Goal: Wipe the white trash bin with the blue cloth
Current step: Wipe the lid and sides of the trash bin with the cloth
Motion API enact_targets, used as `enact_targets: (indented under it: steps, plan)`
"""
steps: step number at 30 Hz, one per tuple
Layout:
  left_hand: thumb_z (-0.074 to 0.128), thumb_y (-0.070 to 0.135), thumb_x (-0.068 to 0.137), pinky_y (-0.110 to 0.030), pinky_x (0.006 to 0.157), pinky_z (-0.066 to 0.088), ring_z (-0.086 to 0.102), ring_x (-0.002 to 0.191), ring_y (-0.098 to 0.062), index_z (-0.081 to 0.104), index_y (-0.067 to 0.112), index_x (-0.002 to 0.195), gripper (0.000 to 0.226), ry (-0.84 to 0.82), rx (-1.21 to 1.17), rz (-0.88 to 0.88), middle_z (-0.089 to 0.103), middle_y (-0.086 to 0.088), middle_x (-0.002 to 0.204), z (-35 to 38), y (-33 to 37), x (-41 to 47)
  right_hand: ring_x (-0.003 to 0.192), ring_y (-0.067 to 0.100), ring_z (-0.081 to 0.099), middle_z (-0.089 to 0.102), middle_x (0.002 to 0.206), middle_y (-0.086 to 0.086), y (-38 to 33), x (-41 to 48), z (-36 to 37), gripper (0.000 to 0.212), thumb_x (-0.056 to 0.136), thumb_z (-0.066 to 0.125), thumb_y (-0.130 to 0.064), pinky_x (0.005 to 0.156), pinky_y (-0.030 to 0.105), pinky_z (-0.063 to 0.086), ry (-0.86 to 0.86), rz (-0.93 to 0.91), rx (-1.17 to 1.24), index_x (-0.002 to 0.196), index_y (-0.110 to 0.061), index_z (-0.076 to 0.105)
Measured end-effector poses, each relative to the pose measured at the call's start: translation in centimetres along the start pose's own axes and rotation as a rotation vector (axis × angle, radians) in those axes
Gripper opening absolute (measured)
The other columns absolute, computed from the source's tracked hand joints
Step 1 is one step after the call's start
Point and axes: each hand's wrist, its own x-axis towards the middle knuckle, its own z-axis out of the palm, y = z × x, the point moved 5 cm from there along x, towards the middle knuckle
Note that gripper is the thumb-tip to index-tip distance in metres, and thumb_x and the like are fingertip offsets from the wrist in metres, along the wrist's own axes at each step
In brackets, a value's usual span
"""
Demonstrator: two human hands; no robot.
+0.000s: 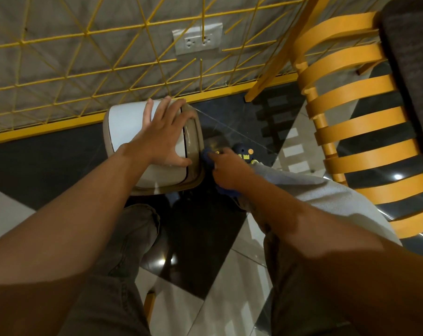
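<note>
The right hand (226, 169) is closed around the blue cloth (208, 159), bunching it so that only a dark blue fold shows past the knuckles and another scrap shows under the wrist; the cloth is pressed against the right side of the white trash bin (130, 124), just below its beige rim (193, 141); the left hand (163, 133) lies flat on top of the bin with its fingers spread wide, the fingertips reaching the far edge of the lid and the thumb resting near the seam between the white lid and the beige rim, holding nothing closed in its grasp; the bin stands on the dark part of the floor (48, 166), close against the yellow base bar of a yellow wire grid (84, 69) that covers the grey wall; a white socket plate (198, 39) sits on that wall behind the grid, above and to the right of the bin; to the right of the bin, well apart, stands a chair with orange slats (351, 112); just beyond the right hand a dark blue shoe (244, 154) with yellow marks shows on the floor; the person's legs in grey trousers (130, 238) fill the near edge of the view.
</note>
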Motion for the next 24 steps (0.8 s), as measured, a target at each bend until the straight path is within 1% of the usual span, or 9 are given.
enact_targets:
  steps: [2,6,8,10,13,15,17,21,24]
  plan:
    - [0.069,0.063,0.062,-0.055,0.112,-0.007,-0.003,0.144,-0.032,0.018,0.020,0.145,0.107,-0.008,-0.006,0.037,0.007,-0.007,0.156,0.2,0.2,-0.4,0.109,0.029,0.055,0.058,0.116,0.015,1.4,0.3,-0.3,0.030,0.093,0.048,-0.014,0.085,0.031,0.040,0.037,0.116,0.368,0.121,-0.005,0.055]
    - [0.071,0.064,0.056,-0.059,0.112,0.003,0.011,0.142,-0.035,0.029,0.016,0.141,0.106,0.018,0.047,0.010,0.020,-0.011,0.153,0.4,0.1,-1.1,0.091,0.022,0.054,0.057,0.093,0.004,2.3,-0.4,1.8,0.026,0.092,0.053,-0.020,0.073,0.028,0.043,-0.015,0.349,1.081,0.115,-0.009,0.054]
    - [0.059,0.072,0.050,-0.063,0.106,0.020,0.031,0.134,-0.041,0.041,0.014,0.133,0.103,0.065,0.098,-0.007,0.038,-0.015,0.144,0.3,-0.1,-1.6,0.104,0.031,0.057,0.061,0.109,0.013,1.8,-0.7,3.5,0.039,0.089,0.054,-0.025,0.089,0.038,0.047,-0.093,0.436,1.352,0.123,-0.005,0.053]
    - [0.043,0.075,0.046,-0.064,0.101,0.028,0.040,0.128,-0.043,0.048,0.011,0.128,0.103,0.074,0.091,-0.014,0.046,-0.017,0.138,0.4,-0.2,-2.1,0.122,0.040,0.050,0.054,0.130,0.024,1.6,-1.0,5.0,0.048,0.087,0.051,-0.027,0.102,0.048,0.041,-0.146,0.484,1.500,0.127,-0.001,0.052]
    - [0.045,0.073,0.044,-0.065,0.102,0.026,0.038,0.129,-0.044,0.048,0.011,0.128,0.103,0.079,0.080,-0.021,0.045,-0.017,0.139,0.5,0.0,-2.3,0.109,0.029,0.056,0.062,0.107,0.019,1.7,-1.3,6.6,0.029,0.093,0.044,-0.029,0.097,0.041,0.040,-0.227,0.506,1.563,0.104,-0.009,0.061]
    - [0.051,0.070,0.043,-0.065,0.100,0.027,0.039,0.128,-0.044,0.046,0.013,0.127,0.102,0.081,0.072,-0.022,0.046,-0.018,0.138,0.5,0.0,-2.2,0.106,0.023,0.055,0.062,0.098,0.011,1.6,-1.1,7.1,0.026,0.094,0.044,-0.029,0.094,0.036,0.042,-0.258,0.473,1.576,0.102,-0.012,0.061]
    - [0.056,0.067,0.041,-0.066,0.097,0.030,0.043,0.125,-0.045,0.043,0.013,0.124,0.099,0.086,0.068,-0.032,0.048,-0.019,0.134,0.6,-0.2,-2.0,0.097,0.021,0.055,0.060,0.089,0.007,1.1,-1.1,6.8,0.024,0.095,0.047,-0.026,0.080,0.030,0.044,-0.239,0.449,1.480,0.106,-0.012,0.062]
    - [0.059,0.063,0.042,-0.066,0.101,0.024,0.035,0.130,-0.045,0.040,0.016,0.126,0.099,0.075,0.013,-0.056,0.042,-0.018,0.140,0.7,-0.4,-2.0,0.068,0.011,0.053,0.055,0.076,0.002,0.9,-0.5,6.4,0.016,0.091,0.058,-0.021,0.058,0.020,0.044,-0.111,0.378,1.235,0.076,-0.016,0.055]
    - [0.059,0.063,0.042,-0.066,0.102,0.022,0.033,0.131,-0.044,0.040,0.017,0.127,0.099,0.093,0.018,-0.060,0.041,-0.018,0.141,0.8,-0.4,-2.0,0.076,0.010,0.055,0.060,0.094,0.006,1.2,-0.3,6.0,0.011,0.088,0.063,-0.019,0.060,0.019,0.046,-0.031,0.316,1.082,0.095,-0.013,0.057]
